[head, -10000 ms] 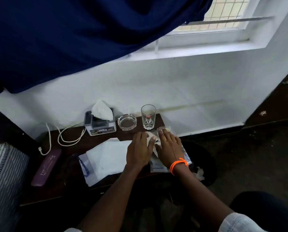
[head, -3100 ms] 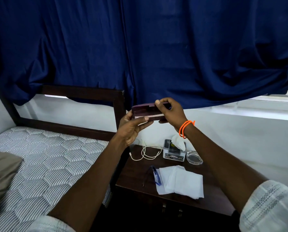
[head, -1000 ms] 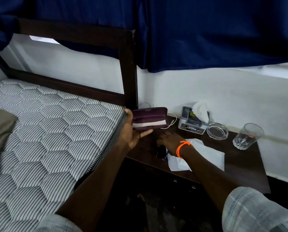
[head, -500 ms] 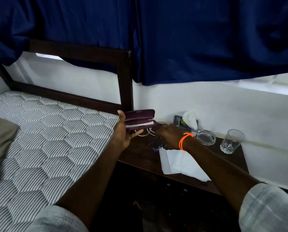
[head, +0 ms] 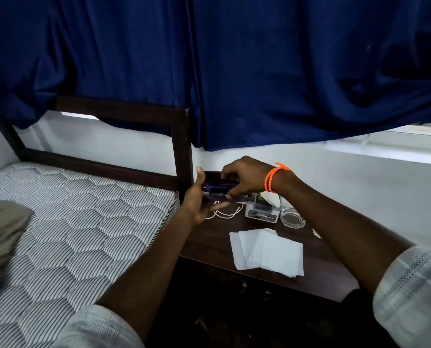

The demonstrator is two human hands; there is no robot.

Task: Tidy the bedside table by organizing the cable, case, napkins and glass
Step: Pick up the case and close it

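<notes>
the left hand cups the open purple case above the surface; the right hand pinches something dark inside it. below the case lies the cable; napkins lie farther right.

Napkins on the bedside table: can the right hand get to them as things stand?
Probably yes, once it lets go. The napkins lie uncovered near the table's front, below the right hand, with nothing between. That hand is busy at the open case held by the left hand.
</notes>
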